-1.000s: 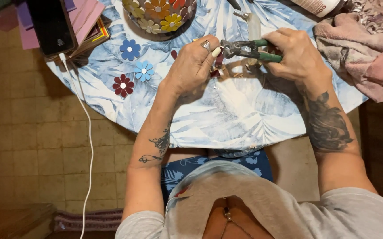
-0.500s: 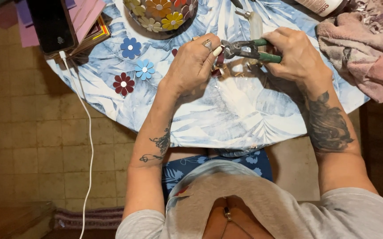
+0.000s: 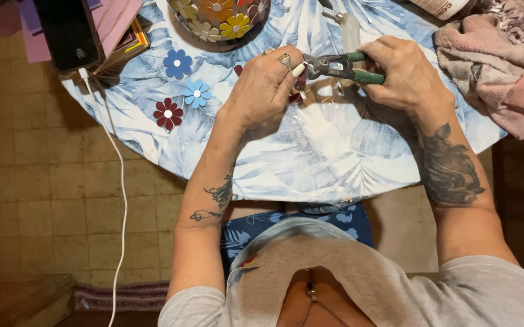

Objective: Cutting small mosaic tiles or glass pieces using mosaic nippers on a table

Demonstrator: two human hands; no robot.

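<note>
Two hands over one round table (image 3: 310, 175) with a blue leafy cloth. Left hand (image 3: 265, 91) curled, pinching one small dark red piece (image 3: 299, 82) at the nipper tips. Right hand (image 3: 404, 75) closed around one pair of green-handled nippers (image 3: 340, 66). Beyond, three loose flowers: dark red (image 3: 168, 113), light blue (image 3: 197, 93), blue (image 3: 177, 63). Farther, one flowered bowl (image 3: 219, 18), one phone (image 3: 68, 30).

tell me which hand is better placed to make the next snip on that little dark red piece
Right, most likely. The right hand already grips the green-handled nippers, whose tip meets the small dark red piece pinched in the left hand. The left hand is occupied steadying it.
</note>
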